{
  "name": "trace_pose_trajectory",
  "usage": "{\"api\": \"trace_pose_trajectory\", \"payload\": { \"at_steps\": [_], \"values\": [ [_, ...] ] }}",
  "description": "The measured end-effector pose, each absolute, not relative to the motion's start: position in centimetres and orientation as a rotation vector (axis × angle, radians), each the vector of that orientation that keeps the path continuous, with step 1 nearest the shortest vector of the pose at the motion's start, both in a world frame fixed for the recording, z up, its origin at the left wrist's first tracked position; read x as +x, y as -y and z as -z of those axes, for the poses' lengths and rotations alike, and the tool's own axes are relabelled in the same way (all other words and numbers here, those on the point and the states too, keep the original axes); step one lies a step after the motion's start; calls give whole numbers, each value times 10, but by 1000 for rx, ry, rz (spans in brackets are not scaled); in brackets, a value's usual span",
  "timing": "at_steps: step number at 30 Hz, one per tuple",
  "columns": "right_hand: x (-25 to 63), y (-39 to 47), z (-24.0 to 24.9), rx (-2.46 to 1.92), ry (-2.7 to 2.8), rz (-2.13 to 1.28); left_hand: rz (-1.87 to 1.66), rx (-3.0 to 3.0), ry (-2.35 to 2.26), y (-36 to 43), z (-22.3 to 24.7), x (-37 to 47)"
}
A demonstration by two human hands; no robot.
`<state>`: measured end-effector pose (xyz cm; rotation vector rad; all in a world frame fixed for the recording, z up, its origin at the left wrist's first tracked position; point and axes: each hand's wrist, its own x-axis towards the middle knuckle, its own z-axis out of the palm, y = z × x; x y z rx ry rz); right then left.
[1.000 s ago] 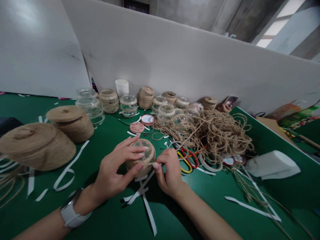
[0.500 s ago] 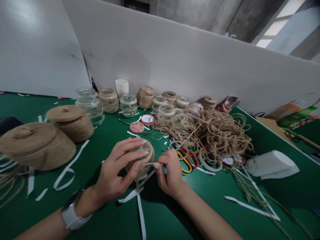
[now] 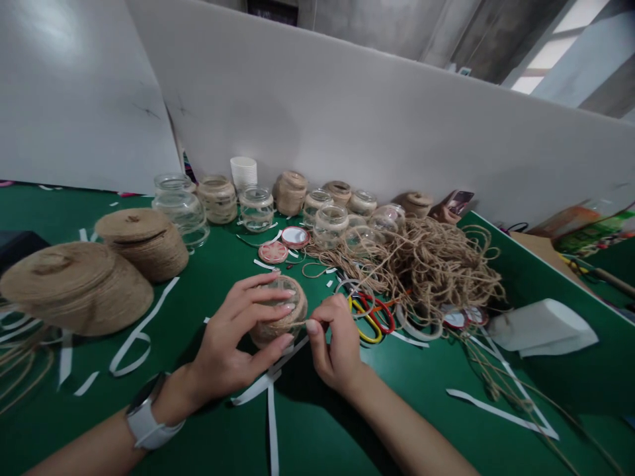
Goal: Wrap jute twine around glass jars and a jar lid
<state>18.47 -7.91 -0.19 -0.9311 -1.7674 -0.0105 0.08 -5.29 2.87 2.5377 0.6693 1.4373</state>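
Observation:
A small glass jar (image 3: 297,291) partly wrapped in jute twine stands on the green table in front of me. My left hand (image 3: 243,327) is curved over its top and left side, fingers across the mouth and thumb at the near wall. Close by on the right, my right hand (image 3: 335,340) pinches a strand of jute twine (image 3: 299,323) between thumb and forefinger. That strand runs taut from the jar's near side. White paper-like strips (image 3: 272,423) lie on the table below the jar. Much of the jar is hidden under my left fingers.
A tangled heap of twine (image 3: 446,264) lies at right, with scissors (image 3: 372,317) at its near edge. Several glass jars (image 3: 331,228) line the back. Two twine-covered lidded pots (image 3: 74,291) stand at left. A white roll (image 3: 550,327) rests near the right-hand divider.
My left hand has shifted slightly on the jar, its thumb moving a little right and down. The right hand keeps its pinch on the twine in nearly the same place.

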Motion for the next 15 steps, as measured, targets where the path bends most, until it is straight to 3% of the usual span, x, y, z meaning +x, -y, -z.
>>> {"api": "trace_pose_trajectory", "payload": {
  "at_steps": [15],
  "values": [
    [183,78,-2,-979,1752,19,-1337,2503,-607,50,-28,-6]
  ]
}}
